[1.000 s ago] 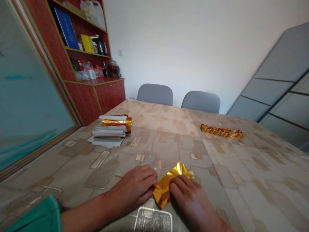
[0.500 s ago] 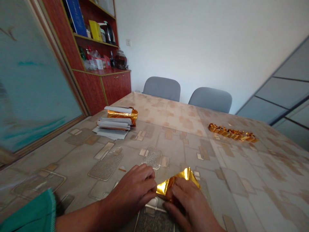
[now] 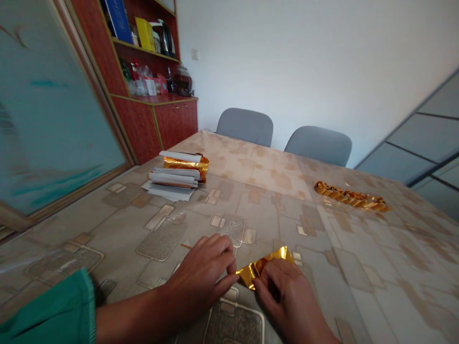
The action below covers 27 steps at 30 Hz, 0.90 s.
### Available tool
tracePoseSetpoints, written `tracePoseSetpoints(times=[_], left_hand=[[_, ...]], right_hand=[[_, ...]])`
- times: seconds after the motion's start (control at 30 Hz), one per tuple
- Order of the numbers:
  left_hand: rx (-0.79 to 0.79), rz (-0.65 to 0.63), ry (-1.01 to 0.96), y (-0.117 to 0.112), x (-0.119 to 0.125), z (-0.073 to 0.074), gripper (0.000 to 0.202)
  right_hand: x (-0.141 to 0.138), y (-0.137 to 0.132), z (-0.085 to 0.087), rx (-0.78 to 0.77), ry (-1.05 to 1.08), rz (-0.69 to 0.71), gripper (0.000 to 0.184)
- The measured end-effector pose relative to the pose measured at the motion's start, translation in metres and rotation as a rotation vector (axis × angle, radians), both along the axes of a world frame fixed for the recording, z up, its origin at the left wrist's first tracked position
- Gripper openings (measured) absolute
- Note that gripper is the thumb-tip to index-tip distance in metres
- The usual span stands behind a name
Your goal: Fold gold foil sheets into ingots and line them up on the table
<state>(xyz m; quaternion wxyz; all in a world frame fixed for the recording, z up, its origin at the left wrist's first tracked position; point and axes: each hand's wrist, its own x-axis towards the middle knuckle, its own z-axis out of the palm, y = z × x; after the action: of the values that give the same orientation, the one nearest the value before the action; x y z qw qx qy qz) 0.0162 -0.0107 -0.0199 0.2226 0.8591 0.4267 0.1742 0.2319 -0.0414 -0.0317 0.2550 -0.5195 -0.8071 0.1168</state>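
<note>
Green sleeve (image 3: pixel 46 306) at lower left, forearm running in low and flat toward the middle over the patterned table cover (image 3: pixel 118 224). Left hand (image 3: pixel 199 272) is low over the cover, fingers curled and loosely together, thumb side turned toward the foil; its thumb (image 3: pixel 229 281) touches the left end of the gold foil strip (image 3: pixel 263 263), can't tell if it's actually pinching. The strip is folded, lying between both hands near the table's near edge. Right hand (image 3: pixel 290 298) comes in from the lower right, fingers bent over the strip's right part, pressing it down, with the upper gold edge showing past them. Stack of papers (image 3: pixel 172 186) with gold foil (image 3: pixel 186 163) on top is well apart from the hands, up left. Chain of folded gold foil (image 3: pixel 351 198) is farther right, also well apart.
</note>
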Motion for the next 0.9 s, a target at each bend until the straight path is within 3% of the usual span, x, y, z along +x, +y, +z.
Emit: tracePoseSetpoints(times=[0.9], left_hand=[[0.161,0.025,0.104,0.0029,0.0065,-0.0065,0.017]], right_hand=[[-0.0005,-0.0007,-0.0083,0.091,-0.199,-0.003,0.011]])
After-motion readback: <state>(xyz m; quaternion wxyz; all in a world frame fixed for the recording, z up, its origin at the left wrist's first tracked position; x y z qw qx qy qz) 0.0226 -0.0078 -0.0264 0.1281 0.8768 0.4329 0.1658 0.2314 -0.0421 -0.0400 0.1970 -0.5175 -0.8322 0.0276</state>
